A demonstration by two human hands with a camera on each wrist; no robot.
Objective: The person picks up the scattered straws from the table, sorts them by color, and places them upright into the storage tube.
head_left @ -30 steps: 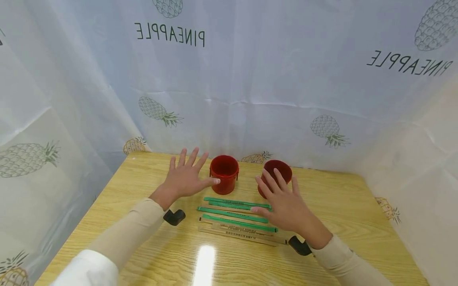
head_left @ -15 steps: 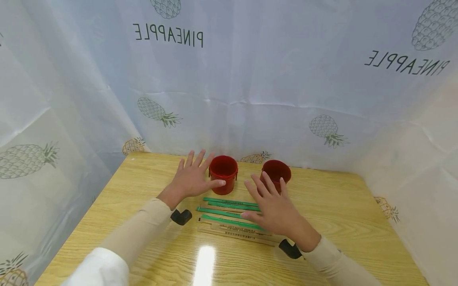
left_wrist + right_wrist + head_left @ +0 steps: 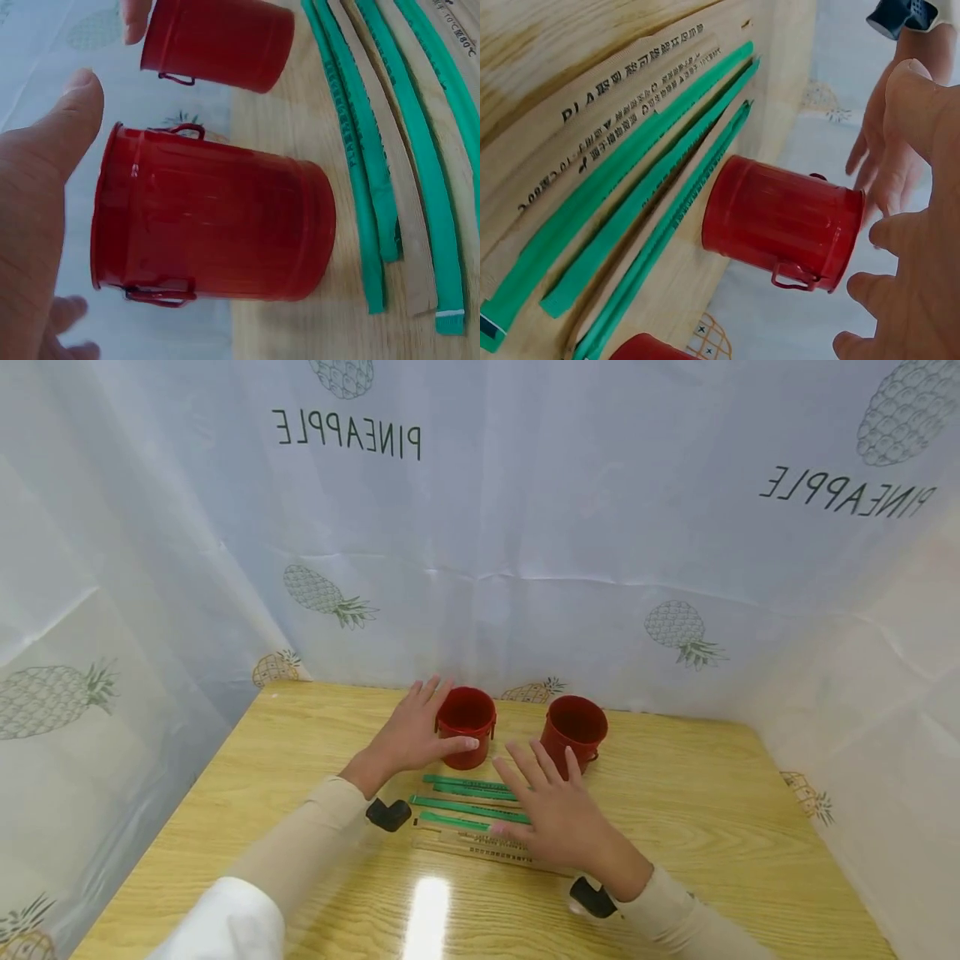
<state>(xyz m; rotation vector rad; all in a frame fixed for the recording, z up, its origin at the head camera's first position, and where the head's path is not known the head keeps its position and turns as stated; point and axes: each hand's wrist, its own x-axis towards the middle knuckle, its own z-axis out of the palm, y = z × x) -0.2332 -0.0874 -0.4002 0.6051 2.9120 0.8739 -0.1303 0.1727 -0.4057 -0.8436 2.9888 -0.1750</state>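
My left hand point(image 3: 408, 735) hovers beside the left red bucket point(image 3: 467, 714), fingers spread, with its thumb crossing in front of the bucket in the head view. In the left wrist view a gap shows between the thumb point(image 3: 71, 112) and that bucket point(image 3: 217, 217). My right hand point(image 3: 562, 818) is held over long, thin green and brown paper-wrapped strips point(image 3: 468, 806), fingers spread and holding nothing; it hides their right ends. Just beyond its fingertips stands the right red bucket point(image 3: 576, 727). Both buckets are upright with small wire side handles. Printed characters show on the strips point(image 3: 622, 202).
A pale wood table point(image 3: 697, 810) carries everything. Behind it and at the sides hangs a white curtain point(image 3: 480, 527) with pineapple prints, close to the table's back edge. Black angled pieces point(image 3: 388, 815) sit at both wrists.
My left hand has moved right, closer to the left bucket. My right hand has moved left and slightly toward me, uncovering more of the right bucket. Buckets and strips have stayed put.
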